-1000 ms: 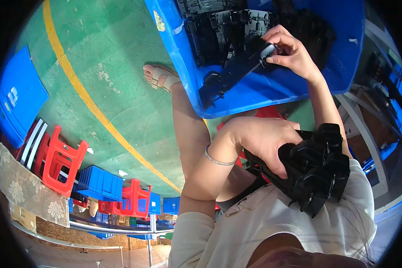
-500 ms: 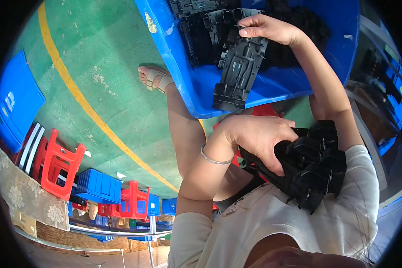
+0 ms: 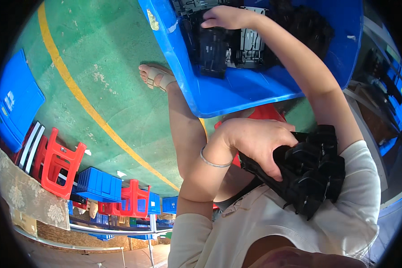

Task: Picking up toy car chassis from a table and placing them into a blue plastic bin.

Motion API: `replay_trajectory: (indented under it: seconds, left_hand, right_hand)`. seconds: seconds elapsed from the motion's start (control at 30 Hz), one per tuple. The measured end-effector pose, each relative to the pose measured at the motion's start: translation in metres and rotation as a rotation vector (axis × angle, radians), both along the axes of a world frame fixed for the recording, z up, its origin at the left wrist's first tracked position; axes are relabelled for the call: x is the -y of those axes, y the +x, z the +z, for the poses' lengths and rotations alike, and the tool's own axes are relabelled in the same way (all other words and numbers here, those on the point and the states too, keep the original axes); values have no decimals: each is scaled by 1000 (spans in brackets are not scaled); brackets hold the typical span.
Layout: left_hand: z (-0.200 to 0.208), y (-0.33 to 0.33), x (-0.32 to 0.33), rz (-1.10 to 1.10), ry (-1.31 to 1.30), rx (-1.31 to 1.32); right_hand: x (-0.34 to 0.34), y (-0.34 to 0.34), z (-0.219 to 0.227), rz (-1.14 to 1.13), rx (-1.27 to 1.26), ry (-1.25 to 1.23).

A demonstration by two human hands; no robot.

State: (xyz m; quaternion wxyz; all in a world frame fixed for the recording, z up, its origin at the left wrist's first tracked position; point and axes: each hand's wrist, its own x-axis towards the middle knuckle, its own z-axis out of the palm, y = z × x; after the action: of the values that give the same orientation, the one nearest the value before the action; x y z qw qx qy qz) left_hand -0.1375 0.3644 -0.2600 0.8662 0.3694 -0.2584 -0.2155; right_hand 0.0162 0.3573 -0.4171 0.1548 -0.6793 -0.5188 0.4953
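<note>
My left hand (image 3: 263, 145), wearing a thin bangle at the wrist, is closed around several black molded plastic parts (image 3: 315, 167) with arched sections, held against my chest and upper arm. Over the blue bin (image 3: 241, 100), my right hand (image 3: 228, 18) reaches in with bent fingers pinching the top end of a long black plastic chassis part (image 3: 213, 52). That part hangs lengthwise near the bin's left wall and looks slightly blurred. Beside it lies a grey-and-black chassis part (image 3: 250, 44). More dark parts (image 3: 306, 31) are heaped at the bin's right side, in shadow.
A red stool (image 3: 268, 112) shows partly beneath the bin. On the green floor (image 3: 107, 76) runs a curved yellow line (image 3: 82, 100). Red stools (image 3: 60, 165) and blue crates (image 3: 98, 184) stand at the left. Metal framing and blue bins are at the right.
My right hand has moved left and deeper into the bin, carrying the black chassis part from above the near rim to beside the left wall. My left hand has hardly moved.
</note>
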Motion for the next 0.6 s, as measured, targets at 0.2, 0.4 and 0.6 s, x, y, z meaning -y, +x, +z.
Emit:
replay_trajectory:
  seconds: [0.2,0.4,0.6]
  left_hand:
    - [-2,-2,-13,-23,4,-5]
    - [-6,-4,-31,207,120,-30]
    - [-21,2,-32,645,284,-1040]
  right_hand:
    - [-12,-28,-43,42,218,-63]
    - [23,-1,42,-670,464,642]
    - [125,-4,6,-1163,325,125]
